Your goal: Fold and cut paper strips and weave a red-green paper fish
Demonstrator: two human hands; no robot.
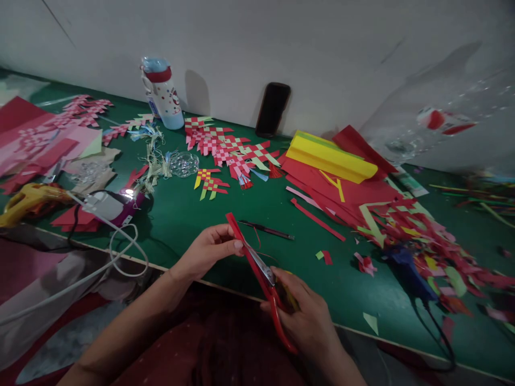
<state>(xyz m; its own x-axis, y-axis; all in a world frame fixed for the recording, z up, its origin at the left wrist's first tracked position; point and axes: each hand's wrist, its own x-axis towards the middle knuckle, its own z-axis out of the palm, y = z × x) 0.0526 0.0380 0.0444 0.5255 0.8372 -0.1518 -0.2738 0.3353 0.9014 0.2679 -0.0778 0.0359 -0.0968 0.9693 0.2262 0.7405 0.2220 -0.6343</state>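
Observation:
Between the thumb and fingers of my left hand (211, 247) is a narrow strip of red paper (235, 224), tilted down toward the right. My right hand (308, 311) grips a pair of scissors (265, 271) with red handles, whose metal blades lie along the strip close to my left fingertips. Whether the blades are parted is hard to make out. Just beyond them on the green table rests a dark, slim pen-like tool (269, 230). Small woven paper fish (212, 183) in red, yellow and green lie farther back.
Woven paper pieces (225, 145), a bottle (164, 94) and a phone (272, 110) stand or lie along the wall. Yellow paper (330, 158) tops red sheets (322, 187). Paper scraps (438, 252) surround a blue glue gun (410, 271). Left are a yellow tool (34, 201) and white cable (129, 252).

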